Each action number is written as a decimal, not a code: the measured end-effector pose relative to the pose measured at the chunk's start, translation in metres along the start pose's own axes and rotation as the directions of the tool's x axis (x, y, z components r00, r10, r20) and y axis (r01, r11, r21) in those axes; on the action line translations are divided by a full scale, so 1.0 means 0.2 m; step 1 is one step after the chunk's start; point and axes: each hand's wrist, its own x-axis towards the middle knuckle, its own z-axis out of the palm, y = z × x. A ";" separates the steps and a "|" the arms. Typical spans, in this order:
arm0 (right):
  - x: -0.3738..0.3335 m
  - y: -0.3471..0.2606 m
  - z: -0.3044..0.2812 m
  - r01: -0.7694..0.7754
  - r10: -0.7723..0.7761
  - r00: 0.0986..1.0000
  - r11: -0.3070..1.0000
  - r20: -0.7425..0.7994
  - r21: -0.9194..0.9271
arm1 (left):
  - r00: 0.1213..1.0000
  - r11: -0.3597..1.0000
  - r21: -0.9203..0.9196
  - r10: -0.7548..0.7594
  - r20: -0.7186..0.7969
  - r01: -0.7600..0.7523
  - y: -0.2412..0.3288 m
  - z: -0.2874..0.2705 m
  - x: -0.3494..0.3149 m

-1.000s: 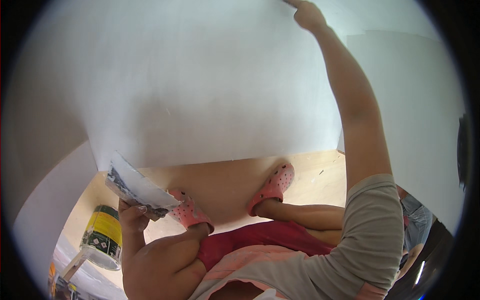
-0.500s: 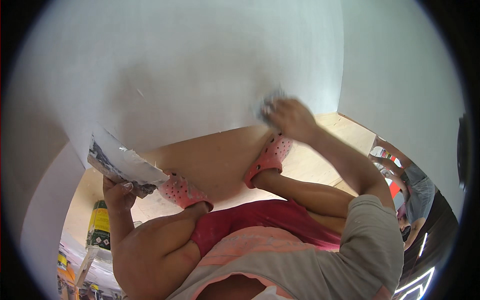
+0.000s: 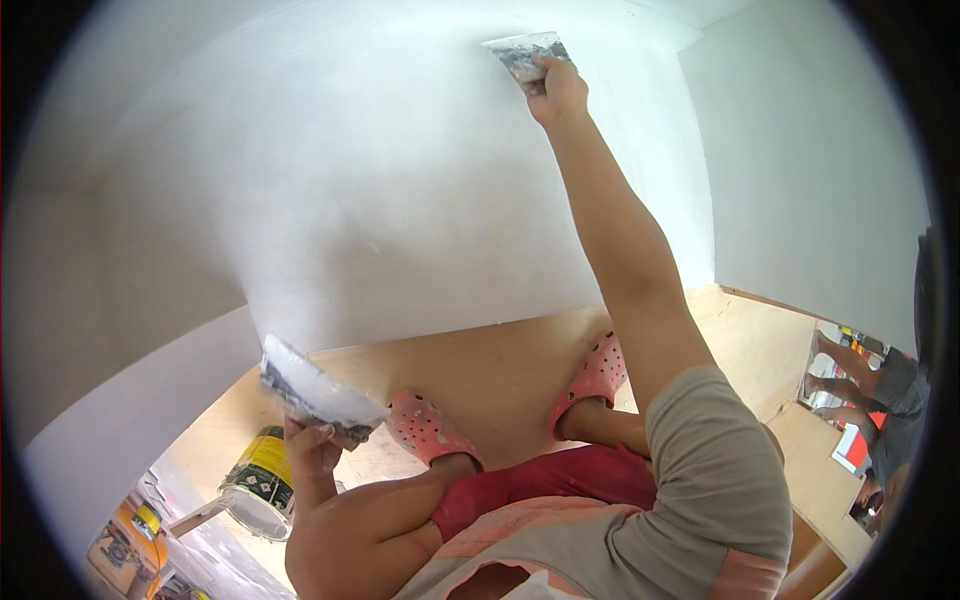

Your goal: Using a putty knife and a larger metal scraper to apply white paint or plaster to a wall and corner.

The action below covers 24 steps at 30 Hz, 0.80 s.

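Observation:
My right hand (image 3: 556, 88) is raised high against the white wall (image 3: 380, 200) and grips a putty knife (image 3: 522, 52) whose blade lies flat on the wall. My left hand (image 3: 312, 450) stays low by my knee and holds a flat plaster board (image 3: 315, 392) smeared with white and grey putty. Both my feet in pink perforated clogs (image 3: 425, 428) stand on the plywood floor (image 3: 480, 370) just below the wall.
A yellow and green bucket (image 3: 258, 482) of white paste stands on the floor at the lower left. A second white wall (image 3: 810, 170) meets the first at a corner on the right. Another person (image 3: 880, 390) stands at the far right edge.
My right hand has swept from low on the wall near my feet up to a high point again. The left hand with the board has barely moved.

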 end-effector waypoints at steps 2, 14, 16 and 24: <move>0.13 0.05 0.08 0.032 -0.022 0.992 0.996 -0.123 0.078 | 0.999 1.000 -0.010 -0.011 -0.042 0.010 0.03 -0.09 -0.08; 0.57 0.08 0.20 0.015 -0.005 0.964 0.999 -0.267 0.035 | 0.933 0.994 -0.070 0.049 -0.356 -0.079 0.02 -0.10 -0.21; 0.63 -0.02 0.09 0.159 -0.166 0.986 0.977 0.034 0.145 | 0.944 0.994 -0.102 -0.009 -0.330 -0.026 0.03 -0.11 -0.19; 0.44 -0.15 -0.09 0.146 -0.136 0.988 0.977 -0.073 0.155 | 0.968 1.000 -0.025 -0.012 -0.251 0.006 0.01 -0.10 -0.06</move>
